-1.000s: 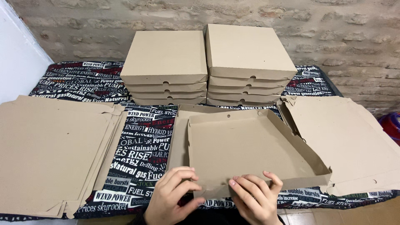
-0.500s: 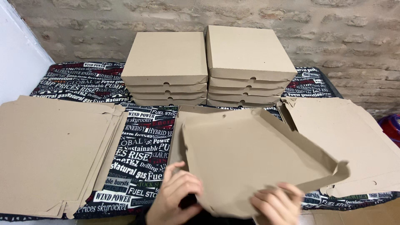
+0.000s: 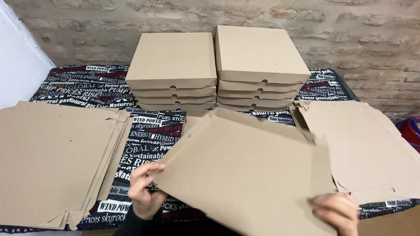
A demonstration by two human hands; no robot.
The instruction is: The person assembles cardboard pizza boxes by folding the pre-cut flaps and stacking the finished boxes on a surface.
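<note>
- The left hand (image 3: 146, 190) grips the near-left edge of a half-folded cardboard box (image 3: 245, 175): the thumb lies over the top of the edge and the curled fingers sit under it, so the board is pinched between them.
- The right hand (image 3: 337, 212) holds the near-right corner of the same box. Its fingers are pressed against the edge, but the pictures do not show whether the thumb closes round it.
- The box sits in the near middle of the table, tilted with its plain outer face up and toward the camera. Holding two spread points along the near edge seems to be what keeps the wide sheet from sagging.
- A raised side flap shows along the right of the box, and another panel of it shows behind its far edge.
- To the left lies a stack of flat blanks (image 3: 57, 161), fanned slightly at the edges and near the left hand, probably kept within easy reach.
- To the right lies a second pile of flat sheets (image 3: 363, 144), partly under the right side of the held box.
- On the far side stand two stacks of finished boxes (image 3: 218, 65), side by side and touching, squared up against the brick wall (image 3: 350, 26), likely to keep the near space for working.
- A black tablecloth with printed lettering (image 3: 144, 140) covers the table under all of it.
- A red and purple object (image 3: 411, 131) shows at the right edge, too cut off to identify.
</note>
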